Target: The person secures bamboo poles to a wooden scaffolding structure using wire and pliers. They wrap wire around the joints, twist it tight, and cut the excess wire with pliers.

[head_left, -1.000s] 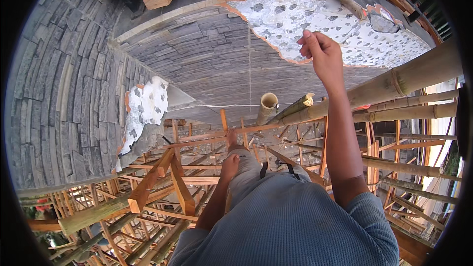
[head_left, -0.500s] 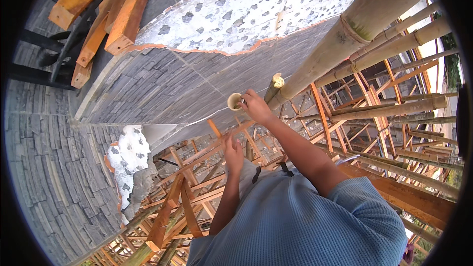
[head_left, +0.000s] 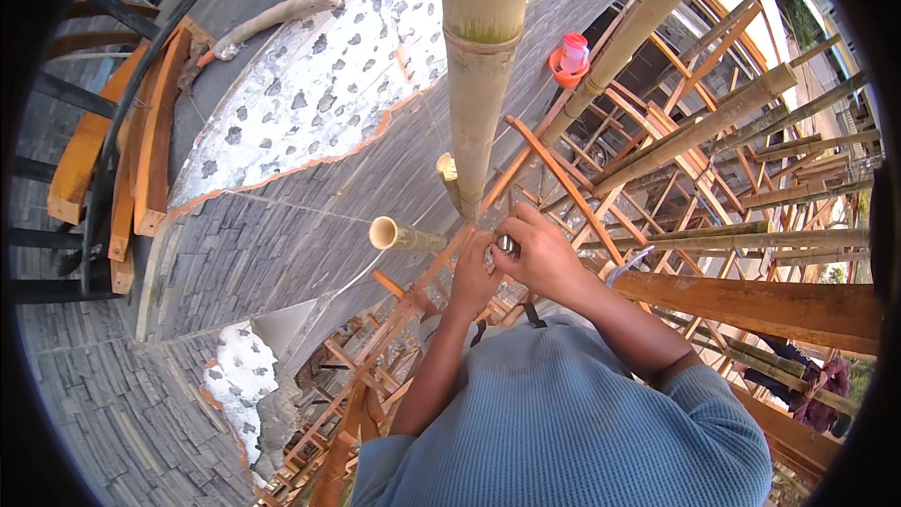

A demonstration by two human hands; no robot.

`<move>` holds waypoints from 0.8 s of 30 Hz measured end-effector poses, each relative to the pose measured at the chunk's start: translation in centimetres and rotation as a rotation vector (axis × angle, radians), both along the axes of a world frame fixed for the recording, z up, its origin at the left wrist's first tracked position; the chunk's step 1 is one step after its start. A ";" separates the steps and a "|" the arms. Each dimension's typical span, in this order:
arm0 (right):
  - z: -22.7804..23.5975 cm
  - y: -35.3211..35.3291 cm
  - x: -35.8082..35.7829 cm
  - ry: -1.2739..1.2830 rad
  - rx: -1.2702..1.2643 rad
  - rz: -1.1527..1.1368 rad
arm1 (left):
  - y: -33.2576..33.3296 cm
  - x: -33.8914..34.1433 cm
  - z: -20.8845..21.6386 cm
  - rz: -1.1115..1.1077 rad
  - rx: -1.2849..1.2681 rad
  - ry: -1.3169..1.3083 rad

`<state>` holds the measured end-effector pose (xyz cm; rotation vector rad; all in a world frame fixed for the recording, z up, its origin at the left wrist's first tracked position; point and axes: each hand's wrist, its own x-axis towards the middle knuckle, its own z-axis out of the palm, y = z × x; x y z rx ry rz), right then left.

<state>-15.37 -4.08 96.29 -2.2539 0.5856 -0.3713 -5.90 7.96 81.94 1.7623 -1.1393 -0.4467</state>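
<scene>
My two hands meet in front of my body, fingers curled together. A small shiny metal piece (head_left: 508, 244) shows at my right hand (head_left: 542, 252), which is closed around it; its kind is not clear. Against it press the closed fingers of my left hand (head_left: 475, 272), and whatever lies inside them is hidden. Left of the hands, a short bamboo pole (head_left: 413, 238) points its hollow end outward. Just beyond them rise a thick bamboo pole (head_left: 481, 84) and a thinner cut bamboo end (head_left: 449, 171).
Timber and bamboo scaffolding (head_left: 676, 136) spreads right and below, with a thick wooden beam (head_left: 751, 305) near my right arm. A grey stone-clad wall (head_left: 282, 235) stands left, with a bare white patch (head_left: 310, 84). A red container (head_left: 570, 61) sits beyond. A person (head_left: 821, 385) is at lower right.
My right hand has left the hollow bamboo end and come together with my left hand, now with a metal piece in it. The view has turned, shifting the poles leftward.
</scene>
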 end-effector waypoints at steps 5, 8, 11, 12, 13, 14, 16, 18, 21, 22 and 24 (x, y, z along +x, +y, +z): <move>-0.9 -2.7 -6.1 0.046 0.164 -0.014 | -0.6 -3.0 1.4 -0.293 0.108 0.536; -1.0 -3.3 -7.9 0.083 0.378 -0.031 | -0.7 -4.7 -0.3 -0.315 0.025 0.810; -3.6 -3.4 -9.0 -0.016 0.558 -0.032 | -0.3 -5.7 -1.4 -0.258 -0.063 1.083; -5.6 -3.1 -9.4 -0.052 0.644 0.004 | -0.6 -6.5 -0.7 -0.190 -0.153 1.248; -7.9 -2.3 -9.7 -0.082 0.733 0.049 | -0.8 -7.0 0.0 -0.106 -0.253 1.409; -10.1 -1.6 -10.2 -0.102 0.821 0.094 | -0.9 -7.2 -0.1 -0.052 -0.236 1.456; -13.7 0.2 -10.5 -0.034 0.711 0.064 | -0.9 -7.2 -0.5 0.082 -0.213 1.544; -16.6 1.6 -10.5 0.155 0.904 -0.139 | 0.0 -6.8 -4.6 0.131 -0.086 1.428; -18.2 2.4 -10.1 0.147 1.272 -0.100 | 0.8 -5.9 -6.9 0.221 0.124 1.425; -18.9 2.5 -10.1 0.165 1.404 -0.101 | 1.1 -5.5 -8.8 0.214 0.124 1.161; -19.9 2.2 -9.7 0.209 1.511 -0.122 | 1.5 -4.2 -14.0 0.198 0.137 0.628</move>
